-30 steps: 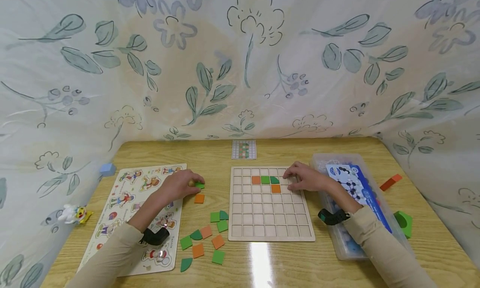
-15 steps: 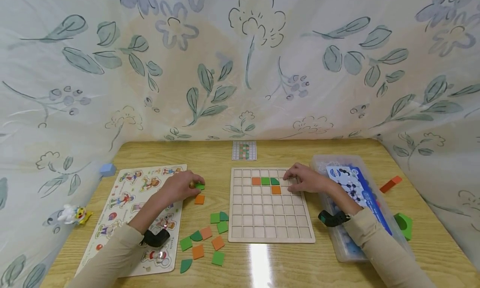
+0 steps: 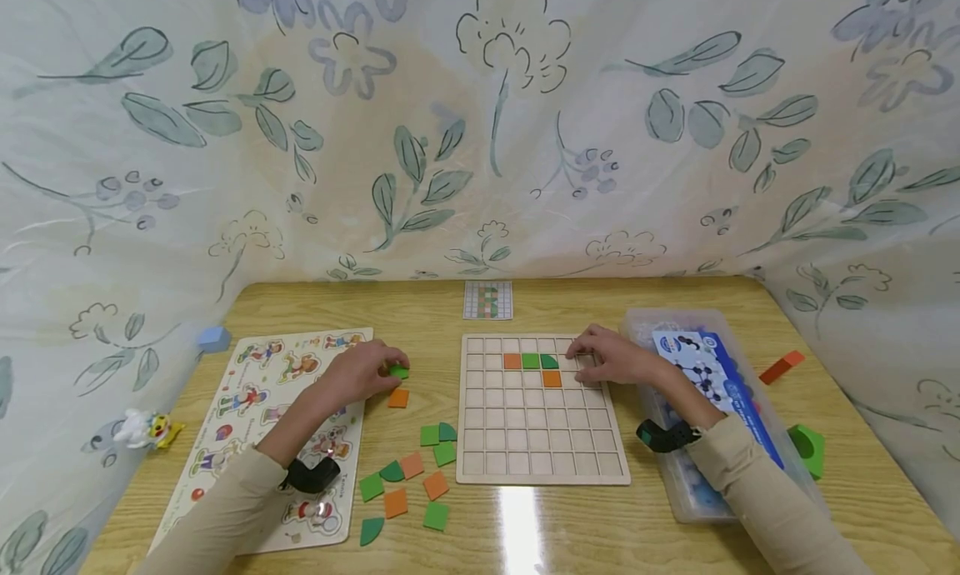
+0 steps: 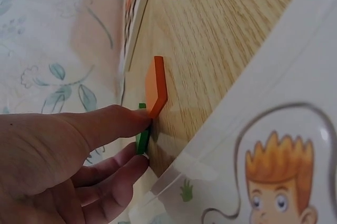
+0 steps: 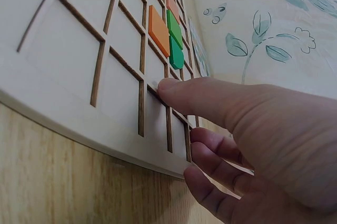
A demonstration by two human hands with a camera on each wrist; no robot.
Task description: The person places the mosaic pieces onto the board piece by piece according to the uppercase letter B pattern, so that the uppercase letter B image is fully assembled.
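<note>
In the head view my left hand pinches a green tile between thumb and fingers, low over the table. The left wrist view shows this green tile partly hidden by the thumb. Right beside it lies an orange square tile. My right hand rests at the right edge of the wooden grid board, thumb on the grid, fingers relaxed and holding nothing. On the board sit an orange tile, a green square, a dark green quarter-round tile and another orange tile.
Several loose green and orange tiles lie left of the board. A picture puzzle board lies under the left forearm. A small pattern card is behind the grid. A plastic box stands under the right forearm, near a red block.
Both hands stay nearly where they were. The left fingers shift slightly around the green tile; the tiles on the board are unchanged.
</note>
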